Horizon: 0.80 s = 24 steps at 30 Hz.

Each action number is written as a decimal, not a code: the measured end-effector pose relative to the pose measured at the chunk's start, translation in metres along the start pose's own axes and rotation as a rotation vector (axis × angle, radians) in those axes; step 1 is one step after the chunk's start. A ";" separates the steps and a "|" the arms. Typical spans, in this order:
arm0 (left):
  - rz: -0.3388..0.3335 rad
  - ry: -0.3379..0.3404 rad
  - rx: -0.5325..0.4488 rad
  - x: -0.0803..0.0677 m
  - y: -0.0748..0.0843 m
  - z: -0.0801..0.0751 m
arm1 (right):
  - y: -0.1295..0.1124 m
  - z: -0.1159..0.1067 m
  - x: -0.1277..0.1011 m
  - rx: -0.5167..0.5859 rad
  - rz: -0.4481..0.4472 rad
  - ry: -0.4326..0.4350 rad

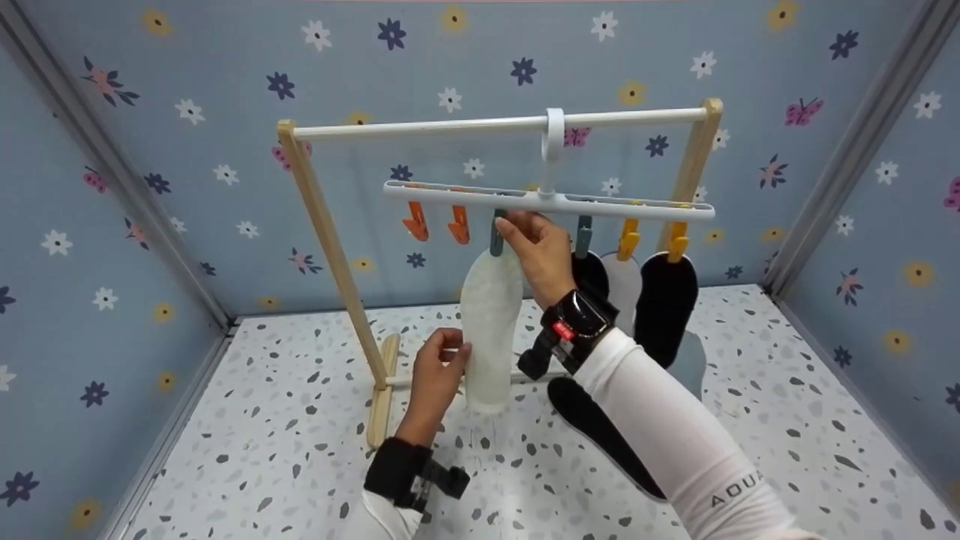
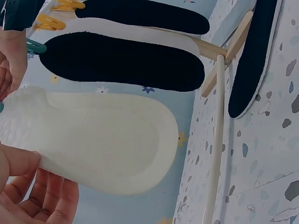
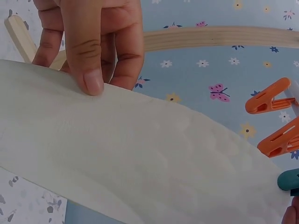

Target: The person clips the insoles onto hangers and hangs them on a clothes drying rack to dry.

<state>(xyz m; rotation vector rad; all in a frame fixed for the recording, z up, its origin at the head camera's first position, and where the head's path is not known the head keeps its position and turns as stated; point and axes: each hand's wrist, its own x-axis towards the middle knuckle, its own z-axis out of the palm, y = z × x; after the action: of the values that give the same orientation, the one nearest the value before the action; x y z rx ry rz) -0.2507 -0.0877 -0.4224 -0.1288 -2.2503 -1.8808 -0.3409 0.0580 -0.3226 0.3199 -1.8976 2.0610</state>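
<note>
A pale whitish insole (image 1: 491, 330) hangs upright below the white clip hanger (image 1: 622, 208), its top end at a dark green clothespin (image 1: 496, 236). My right hand (image 1: 546, 259) pinches that clothespin between thumb and fingers; some of its fingers are hidden behind it. Lower down, my left hand (image 1: 439, 375) holds the insole's left edge, thumb on the near face and fingers behind, as the right wrist view shows. In that view the green clothespin (image 3: 288, 180) meets the insole's tip at the right border; whether it bites the insole I cannot tell.
The hanger hooks over a wood-framed rack's white rail (image 1: 420, 129). Two orange clothespins (image 1: 459, 225) dangle left of the insole. To the right, green and yellow clothespins (image 1: 628, 238) hold black and white insoles (image 1: 666, 307). Another black insole (image 1: 600, 431) lies on the speckled surface.
</note>
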 end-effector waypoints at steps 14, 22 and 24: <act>-0.045 0.023 0.027 0.007 -0.040 0.001 | -0.001 -0.001 -0.001 0.006 0.068 -0.016; -0.056 0.004 0.035 -0.012 -0.049 -0.001 | -0.001 -0.004 -0.002 -0.023 0.091 -0.026; -0.061 -0.019 0.038 -0.018 -0.053 -0.002 | -0.001 -0.005 -0.003 -0.027 0.090 -0.024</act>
<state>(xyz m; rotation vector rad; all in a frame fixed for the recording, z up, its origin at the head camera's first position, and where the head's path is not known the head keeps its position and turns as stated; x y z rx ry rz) -0.2438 -0.0978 -0.4765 -0.0731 -2.3267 -1.8729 -0.3379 0.0626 -0.3228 0.2575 -1.9862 2.0954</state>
